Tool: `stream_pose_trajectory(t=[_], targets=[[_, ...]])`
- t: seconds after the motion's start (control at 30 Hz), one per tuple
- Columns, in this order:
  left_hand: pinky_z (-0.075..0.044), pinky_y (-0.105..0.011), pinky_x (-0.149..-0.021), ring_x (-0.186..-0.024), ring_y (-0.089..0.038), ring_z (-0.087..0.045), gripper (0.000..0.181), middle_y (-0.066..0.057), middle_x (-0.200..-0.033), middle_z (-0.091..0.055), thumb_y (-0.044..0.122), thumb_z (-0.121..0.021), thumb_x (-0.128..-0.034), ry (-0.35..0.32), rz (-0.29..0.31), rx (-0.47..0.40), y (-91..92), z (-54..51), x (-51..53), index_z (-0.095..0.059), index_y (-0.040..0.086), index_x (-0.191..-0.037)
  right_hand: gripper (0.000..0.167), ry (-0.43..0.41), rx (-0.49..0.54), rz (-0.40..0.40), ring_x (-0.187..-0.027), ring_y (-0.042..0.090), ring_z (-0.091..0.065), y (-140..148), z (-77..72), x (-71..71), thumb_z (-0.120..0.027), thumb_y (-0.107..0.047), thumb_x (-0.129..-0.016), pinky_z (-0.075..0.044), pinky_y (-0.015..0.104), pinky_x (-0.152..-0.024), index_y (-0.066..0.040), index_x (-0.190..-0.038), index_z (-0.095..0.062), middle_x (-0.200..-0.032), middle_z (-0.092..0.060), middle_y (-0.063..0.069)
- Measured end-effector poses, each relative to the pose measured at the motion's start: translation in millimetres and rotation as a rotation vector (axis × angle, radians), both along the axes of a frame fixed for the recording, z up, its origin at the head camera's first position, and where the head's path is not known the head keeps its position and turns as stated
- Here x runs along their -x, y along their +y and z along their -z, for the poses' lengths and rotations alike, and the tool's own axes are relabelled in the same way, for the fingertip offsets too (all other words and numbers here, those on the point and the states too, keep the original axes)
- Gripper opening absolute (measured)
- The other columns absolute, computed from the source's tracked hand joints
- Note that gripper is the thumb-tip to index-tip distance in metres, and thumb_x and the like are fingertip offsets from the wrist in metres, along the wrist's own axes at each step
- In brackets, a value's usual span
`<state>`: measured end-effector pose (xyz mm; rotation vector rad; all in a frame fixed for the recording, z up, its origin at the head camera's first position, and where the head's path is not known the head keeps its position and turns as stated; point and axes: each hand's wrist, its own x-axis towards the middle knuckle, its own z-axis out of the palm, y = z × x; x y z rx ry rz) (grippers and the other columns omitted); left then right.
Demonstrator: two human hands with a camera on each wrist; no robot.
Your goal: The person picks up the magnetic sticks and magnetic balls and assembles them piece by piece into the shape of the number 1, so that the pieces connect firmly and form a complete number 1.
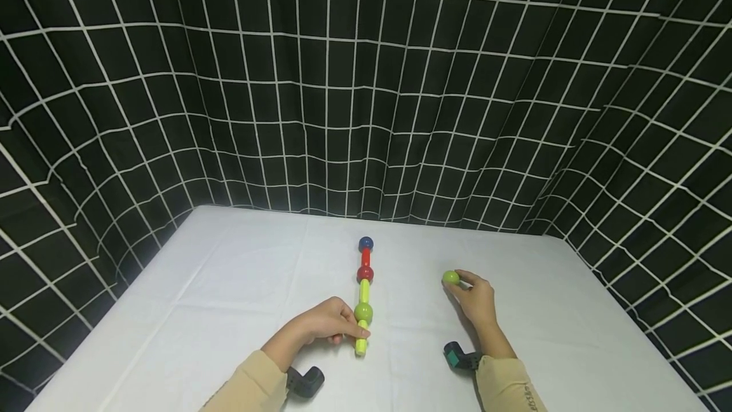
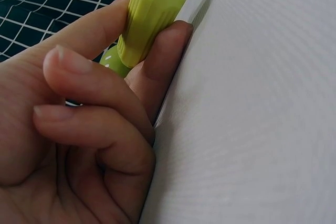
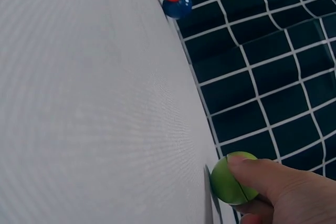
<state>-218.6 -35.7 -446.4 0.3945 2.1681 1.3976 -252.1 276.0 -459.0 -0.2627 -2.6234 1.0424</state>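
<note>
A straight chain of balls and short rods lies on the white table, running from far to near. From its far end come a blue ball (image 1: 366, 243), a red rod (image 1: 365, 257), a red ball (image 1: 365, 273), a yellow-green rod (image 1: 364, 291), a green ball (image 1: 363, 313) and a second yellow-green rod (image 1: 361, 348). My left hand (image 1: 326, 321) pinches that nearest rod between thumb and finger; a grey disc shows in its free end in the left wrist view. Off to the right, my right hand (image 1: 479, 302) holds a loose green ball (image 3: 231, 182) at the table surface.
The white cloth-covered table (image 1: 240, 285) extends around both hands. Black curtains (image 1: 343, 94) with a white grid stand behind it and along both sides. Dark wrist-worn devices (image 1: 307, 382) sit by both sleeves, close above the table.
</note>
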Motion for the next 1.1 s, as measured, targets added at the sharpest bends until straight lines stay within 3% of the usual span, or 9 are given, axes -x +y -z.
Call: stream_pose_trajectory(t=[0.27,0.5,0.73,1.1], targets=[[-0.029,-0.016,-0.039,-0.038,-0.003,-0.035,0.026,0.006,-0.046,-0.048,0.029,-0.077,-0.0728,0.007,-0.002,0.003,0.2,1.5,1.0,-0.066,0.007,-0.064,0.043,-0.024,0.069,-0.006,-0.118,0.041,-0.050,0.7,2.9,0.7,-0.068,-0.019,-0.083,-0.042,0.052,-0.094,0.002,-0.118,-0.055,-0.123,-0.056,0.027],[-0.029,-0.016,-0.039,-0.037,-0.003,-0.035,0.026,0.007,-0.045,-0.047,0.029,-0.077,-0.0730,0.008,-0.003,0.024,0.7,1.3,1.1,-0.066,0.008,-0.064,0.045,-0.038,0.127,-0.042,-0.117,0.040,-0.050,-4.0,2.6,-3.6,-0.072,-0.019,-0.079,-0.037,0.055,-0.097,0.003,-0.115,-0.056,-0.119,-0.058,0.027],[-0.029,-0.016,-0.039,-0.038,-0.003,-0.034,0.027,0.006,-0.044,-0.045,0.029,-0.077,-0.0733,0.010,-0.004,0.029,1.0,-0.5,0.4,-0.065,0.006,-0.064,0.048,-0.039,0.040,-0.094,-0.123,0.041,-0.046,-12.5,1.6,-12.8,-0.072,-0.020,-0.080,-0.037,0.055,-0.099,0.000,-0.120,-0.057,-0.123,-0.058,0.024],[-0.029,-0.016,-0.039,-0.037,-0.002,-0.035,0.028,0.006,-0.046,-0.048,0.028,-0.077,-0.0735,0.017,0.007,0.006,0.4,-0.4,0.2,-0.067,0.003,-0.066,0.041,0.013,0.018,-0.196,-0.112,0.034,-0.057,-30.7,3.2,-33.8,-0.074,-0.010,-0.077,-0.052,0.033,-0.078,-0.004,-0.116,-0.061,-0.122,-0.060,0.019]])
